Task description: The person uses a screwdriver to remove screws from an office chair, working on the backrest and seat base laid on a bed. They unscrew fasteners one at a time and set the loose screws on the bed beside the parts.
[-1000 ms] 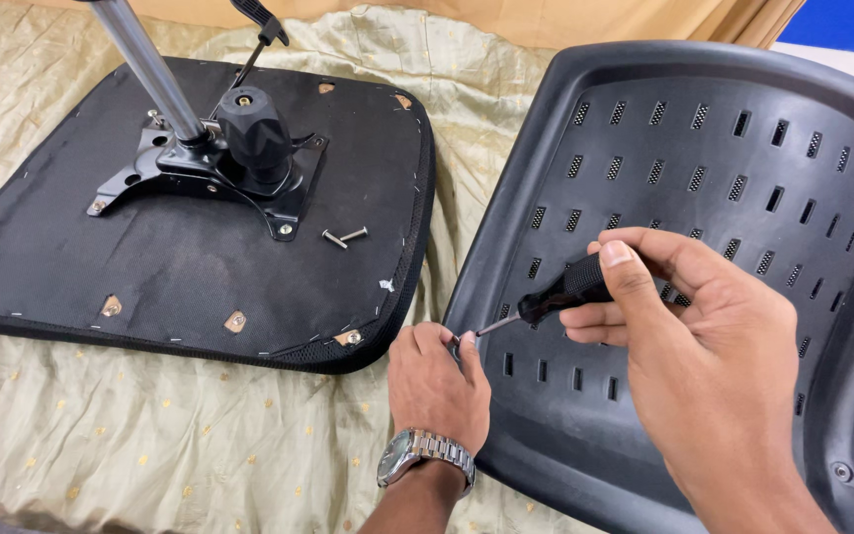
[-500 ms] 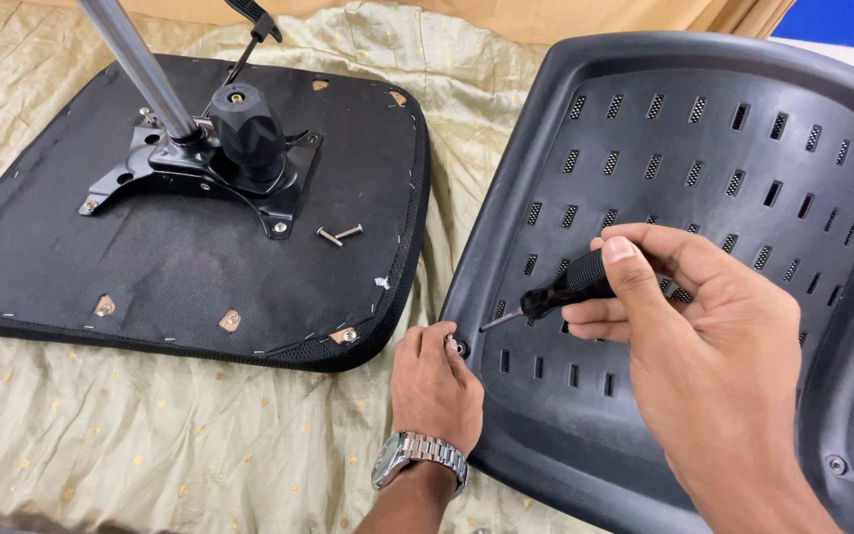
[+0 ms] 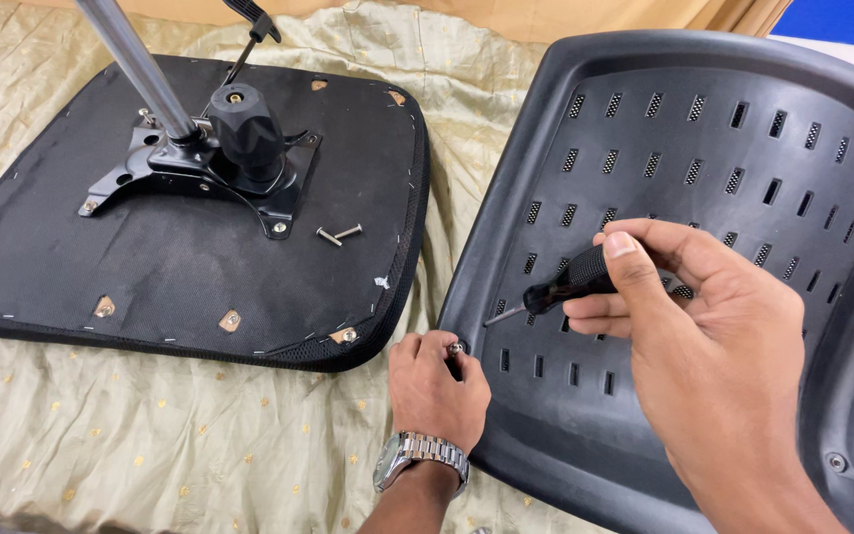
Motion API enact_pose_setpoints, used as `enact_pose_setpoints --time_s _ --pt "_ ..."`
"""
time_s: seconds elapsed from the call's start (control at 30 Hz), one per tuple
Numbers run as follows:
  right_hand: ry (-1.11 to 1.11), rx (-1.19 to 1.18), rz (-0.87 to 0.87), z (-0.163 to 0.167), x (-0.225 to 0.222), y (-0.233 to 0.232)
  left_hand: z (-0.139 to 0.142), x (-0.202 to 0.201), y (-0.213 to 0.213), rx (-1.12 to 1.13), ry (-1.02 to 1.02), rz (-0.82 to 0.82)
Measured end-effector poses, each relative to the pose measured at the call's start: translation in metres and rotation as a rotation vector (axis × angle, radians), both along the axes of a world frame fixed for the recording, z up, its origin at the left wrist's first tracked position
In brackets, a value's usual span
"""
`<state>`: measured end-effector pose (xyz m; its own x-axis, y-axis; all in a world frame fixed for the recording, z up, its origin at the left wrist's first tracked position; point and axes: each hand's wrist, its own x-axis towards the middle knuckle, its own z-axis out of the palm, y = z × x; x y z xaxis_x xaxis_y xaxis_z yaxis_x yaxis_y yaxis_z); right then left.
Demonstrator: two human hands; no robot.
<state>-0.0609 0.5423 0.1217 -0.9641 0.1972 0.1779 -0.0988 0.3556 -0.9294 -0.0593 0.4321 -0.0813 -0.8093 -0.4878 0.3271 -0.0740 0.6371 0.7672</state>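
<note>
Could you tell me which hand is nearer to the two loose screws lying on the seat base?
Left. The left hand grips the backrest edge just below and right of the screws. The right hand, holding a screwdriver, sits farther right over the backrest.

My left hand (image 3: 437, 391) sits pinched on a small screw (image 3: 456, 348) at the rim of the black slotted seat shell (image 3: 704, 178), whose raised edge blocks my fingertips to the right. Just above them the screwdriver (image 3: 555, 292) in my right hand (image 3: 714, 366) crowds that side. To the left, bare gold cloth (image 3: 150, 435) lies open up to the upturned seat base (image 3: 200, 267).
</note>
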Motion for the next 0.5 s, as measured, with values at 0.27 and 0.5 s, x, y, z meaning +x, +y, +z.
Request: enact_pose_setpoints --time_s 0.27,0.5 --pt "0.005 -0.013 0.0 -0.001 0.0 0.001 0.013 0.0 -0.003 0.02 -0.159 0.005" --pt "0.021 -0.025 0.015 0.0 0.001 0.002 0.019 -0.002 -0.002 -0.021 -0.211 0.027"
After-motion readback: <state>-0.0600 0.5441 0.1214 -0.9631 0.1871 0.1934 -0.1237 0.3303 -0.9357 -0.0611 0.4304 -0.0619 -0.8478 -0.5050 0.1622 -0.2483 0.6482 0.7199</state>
